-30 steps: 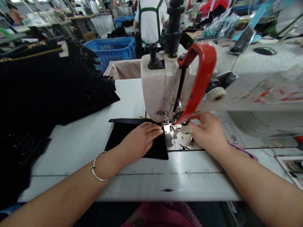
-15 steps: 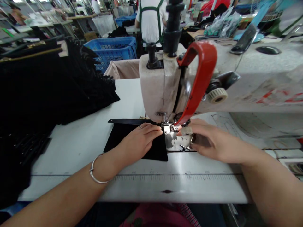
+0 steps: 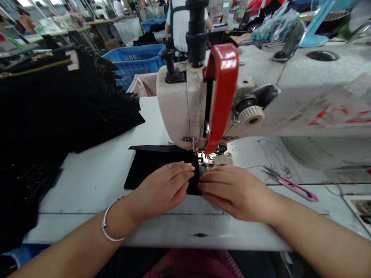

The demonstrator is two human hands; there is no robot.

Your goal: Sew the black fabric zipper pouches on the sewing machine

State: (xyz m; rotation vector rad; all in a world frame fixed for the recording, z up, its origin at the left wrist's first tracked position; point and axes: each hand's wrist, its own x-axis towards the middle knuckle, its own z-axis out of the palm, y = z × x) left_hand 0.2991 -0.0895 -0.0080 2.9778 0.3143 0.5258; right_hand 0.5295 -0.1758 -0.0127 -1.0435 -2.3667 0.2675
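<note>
A black fabric piece (image 3: pixel 145 170) with a darker strip along its far edge lies on the sewing machine bed, its far right corner by the presser foot (image 3: pixel 199 156). My left hand (image 3: pixel 166 185) rests flat on top of it, fingers stretched out and pointing right. At the piece's right edge, my right hand (image 3: pixel 232 189) has its fingers pressed together, with the fingertips at the fabric; the thumb is hidden. Pink-handled thread snips (image 3: pixel 292 185) lie on the table to the right of my right hand. The sewing machine head (image 3: pixel 179 104) stands just beyond both hands.
A tall stack of black pieces (image 3: pixel 58 108) covers the table's left side. A red lever guard (image 3: pixel 222 96) hangs in front of the machine head. Behind stand a blue crate (image 3: pixel 136 61) and a seated person in white (image 3: pixel 179 31). A ruler strip (image 3: pixel 188 217) runs along the front.
My right hand has come away from the needle area to the fabric's right edge. The snips, earlier at that hand, now lie on the table. My view has shifted slightly.
</note>
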